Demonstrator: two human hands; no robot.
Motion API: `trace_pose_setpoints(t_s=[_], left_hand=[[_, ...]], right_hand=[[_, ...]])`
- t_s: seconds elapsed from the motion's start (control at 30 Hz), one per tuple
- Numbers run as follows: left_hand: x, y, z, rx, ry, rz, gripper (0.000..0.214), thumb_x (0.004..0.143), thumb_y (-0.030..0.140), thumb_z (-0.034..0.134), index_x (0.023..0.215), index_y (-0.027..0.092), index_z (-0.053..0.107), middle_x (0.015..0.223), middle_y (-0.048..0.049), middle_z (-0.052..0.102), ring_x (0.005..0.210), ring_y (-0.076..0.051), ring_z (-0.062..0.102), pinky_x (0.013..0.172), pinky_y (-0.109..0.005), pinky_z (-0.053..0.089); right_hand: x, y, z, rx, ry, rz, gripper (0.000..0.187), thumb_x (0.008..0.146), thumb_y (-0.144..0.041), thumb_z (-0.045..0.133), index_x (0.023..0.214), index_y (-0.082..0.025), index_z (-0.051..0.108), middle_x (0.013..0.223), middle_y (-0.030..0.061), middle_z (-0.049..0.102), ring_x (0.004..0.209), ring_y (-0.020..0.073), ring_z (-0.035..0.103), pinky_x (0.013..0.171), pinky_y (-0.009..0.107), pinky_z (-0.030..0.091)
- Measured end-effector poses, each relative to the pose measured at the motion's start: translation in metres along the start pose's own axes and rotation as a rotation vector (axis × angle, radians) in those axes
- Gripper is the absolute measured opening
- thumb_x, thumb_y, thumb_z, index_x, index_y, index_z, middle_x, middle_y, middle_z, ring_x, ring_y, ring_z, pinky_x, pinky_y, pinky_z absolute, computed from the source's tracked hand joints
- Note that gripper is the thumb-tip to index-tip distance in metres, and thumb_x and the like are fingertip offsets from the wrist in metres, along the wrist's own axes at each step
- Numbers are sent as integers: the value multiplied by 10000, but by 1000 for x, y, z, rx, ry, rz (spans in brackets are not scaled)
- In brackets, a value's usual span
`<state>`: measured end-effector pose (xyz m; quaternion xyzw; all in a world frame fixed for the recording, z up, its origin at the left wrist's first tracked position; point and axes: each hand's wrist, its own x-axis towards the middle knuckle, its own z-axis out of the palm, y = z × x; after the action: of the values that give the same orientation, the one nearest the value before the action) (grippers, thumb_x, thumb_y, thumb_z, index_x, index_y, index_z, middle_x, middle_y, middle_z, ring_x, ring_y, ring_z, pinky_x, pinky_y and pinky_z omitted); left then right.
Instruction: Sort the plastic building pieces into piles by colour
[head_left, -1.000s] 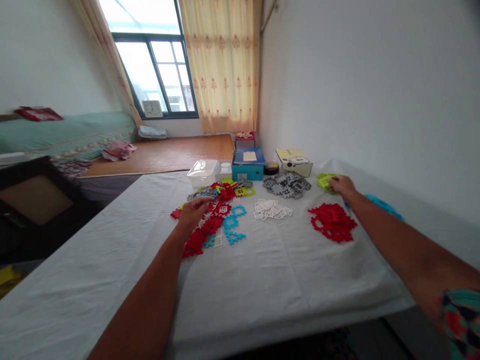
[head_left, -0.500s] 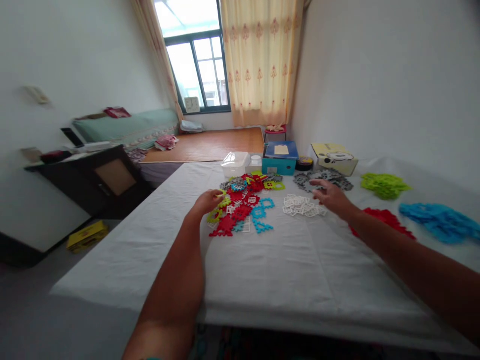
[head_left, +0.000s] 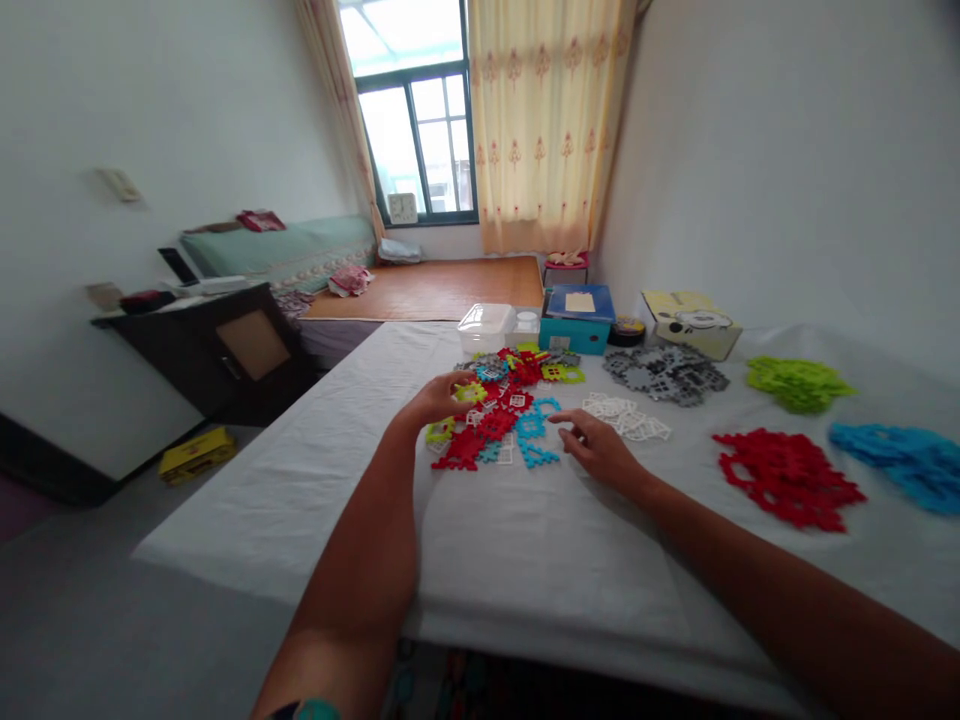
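Observation:
A mixed heap of flat plastic puzzle pieces in red, blue, green, white and grey lies mid-table. My left hand rests on the heap's left edge, its fingers closed on a yellow-green piece. My right hand lies just right of the heap beside a blue piece, fingers stretched out and holding nothing. Sorted piles lie to the right: white pieces, grey pieces, green pieces, red pieces and blue pieces.
The table wears a white cloth. At its far edge stand a clear plastic tub, a blue box and a yellow carton. A dark cabinet stands left; a bed and a curtained window lie beyond.
My right hand has come back from the green pile, across the white pieces, to the right side of the mixed heap. My left hand now pinches a yellow-green piece. The view has swung left.

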<state>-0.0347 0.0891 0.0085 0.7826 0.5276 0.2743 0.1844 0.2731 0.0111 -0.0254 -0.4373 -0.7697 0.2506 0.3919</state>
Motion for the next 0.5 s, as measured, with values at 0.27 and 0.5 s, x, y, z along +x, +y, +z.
trace_pose_setpoints(t_s=[0.27,0.5], left_hand=[[-11,90,47,-234,-247,412,590,679,249,717,1258,226,605,1269,-92,608,1108,-224,583,884,-304,504],[2,58,50,-300,-99,226,439,805,387,614,1195,187,633,1201,-100,652,1073,-225,620,909,-358,516]], right_hand=[[4,3,2,432,-103,291,480,878,-459,479,1239,-145,448,693,2,614,535,115,552,453,215,428],[8,34,-78,222,-47,326,335,780,-336,609,1052,-145,567,664,-3,605,542,99,542,439,181,408]])
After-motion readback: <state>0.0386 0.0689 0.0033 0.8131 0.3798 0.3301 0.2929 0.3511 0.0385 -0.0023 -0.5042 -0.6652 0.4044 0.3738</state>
